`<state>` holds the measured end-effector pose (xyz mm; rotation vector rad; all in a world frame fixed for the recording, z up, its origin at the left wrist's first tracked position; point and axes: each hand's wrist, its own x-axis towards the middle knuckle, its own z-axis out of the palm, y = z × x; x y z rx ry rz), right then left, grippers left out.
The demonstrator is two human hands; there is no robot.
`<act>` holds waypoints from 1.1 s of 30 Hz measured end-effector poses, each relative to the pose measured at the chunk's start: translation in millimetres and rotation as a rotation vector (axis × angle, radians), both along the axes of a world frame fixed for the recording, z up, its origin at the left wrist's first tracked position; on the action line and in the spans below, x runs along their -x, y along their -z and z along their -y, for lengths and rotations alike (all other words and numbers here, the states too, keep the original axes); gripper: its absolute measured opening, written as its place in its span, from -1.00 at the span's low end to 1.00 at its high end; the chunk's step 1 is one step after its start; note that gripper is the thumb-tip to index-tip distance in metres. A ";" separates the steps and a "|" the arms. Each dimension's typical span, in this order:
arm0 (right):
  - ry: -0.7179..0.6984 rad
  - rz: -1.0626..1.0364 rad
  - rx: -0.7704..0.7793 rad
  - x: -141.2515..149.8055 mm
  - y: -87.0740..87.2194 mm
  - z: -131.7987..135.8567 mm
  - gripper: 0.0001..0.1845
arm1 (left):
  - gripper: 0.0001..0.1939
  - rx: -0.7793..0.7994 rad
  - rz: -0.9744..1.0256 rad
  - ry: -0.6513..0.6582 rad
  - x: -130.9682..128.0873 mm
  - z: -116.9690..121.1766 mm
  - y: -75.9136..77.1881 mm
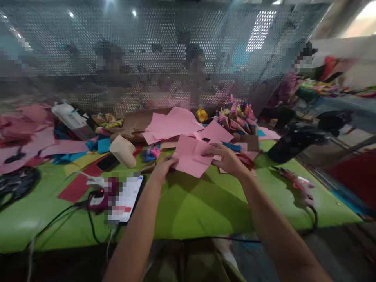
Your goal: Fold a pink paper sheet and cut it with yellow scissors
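Between my two hands a creased sheet of pink paper [192, 156] is held above the green tabletop [202, 211]. My left hand [162, 169] pinches its left edge. At its right edge my right hand [225, 157] is closed on the paper, fingers on top and the thumb side lower down. Fold lines cross the middle of the sheet. Just behind it lies a stack of larger pink paper sheets [176, 123], partly covered by the held sheet.
A phone [133, 199] and a power strip [98, 199] with cables lie left of my arm. At right are a glue gun [304, 188] and a black cylindrical object [286, 147]. Wrapped paper flowers [236, 117] stand behind, before a perforated metal screen [164, 58].
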<state>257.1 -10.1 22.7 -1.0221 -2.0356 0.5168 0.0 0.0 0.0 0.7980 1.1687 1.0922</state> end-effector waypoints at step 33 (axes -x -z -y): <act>0.364 -0.573 0.147 30.0 4.7 4.2 -0.54 | -0.57 -0.230 -0.061 0.230 -15.7 18.3 -16.2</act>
